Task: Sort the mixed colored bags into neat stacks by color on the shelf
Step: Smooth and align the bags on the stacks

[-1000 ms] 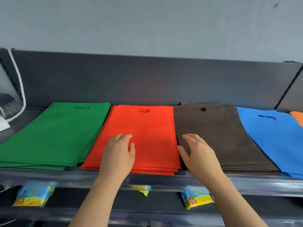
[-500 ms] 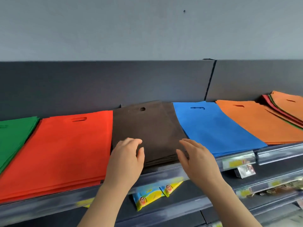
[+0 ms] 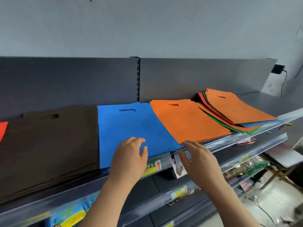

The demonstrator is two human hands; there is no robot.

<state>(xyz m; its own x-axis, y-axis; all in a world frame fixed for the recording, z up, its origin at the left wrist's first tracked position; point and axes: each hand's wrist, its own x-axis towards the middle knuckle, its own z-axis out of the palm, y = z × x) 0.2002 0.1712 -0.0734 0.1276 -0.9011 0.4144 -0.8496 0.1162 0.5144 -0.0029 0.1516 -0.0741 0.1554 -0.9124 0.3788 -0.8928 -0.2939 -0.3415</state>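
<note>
Left hand palm down over the near edge of the blue stack, fingers loosely bent and a little apart, gripping nothing; touching the fabric or just above it, impossible to tell. Right hand palm down too, fingers straight and relaxed, holding nothing, in front of the shelf's front rail, just beside the near corners of the blue stack and the orange stack. Both forearms bare, reaching up from the bottom of the view. On the shelf, from left to right: a sliver of a red stack at the frame edge, a thick brown stack, then blue, then orange, side edges touching or slightly overlapped, handle cut-outs toward the dark back panel. Brown stack the thickest-looking, its many layers showing along the near edge. Farthest right, a mixed pile overlapping the orange stack's far right edge: orange on top, with red, green and blue edges fanned out beneath. Behind and above, a pale grey wall, with a small black box and its cable at the right end. Stuck on the rail below the left hand, a yellow price tag with a red arrow. Lower shelves blurred, with blue-and-yellow packets at lower left and other small packets to the right, too smeared to name.
</note>
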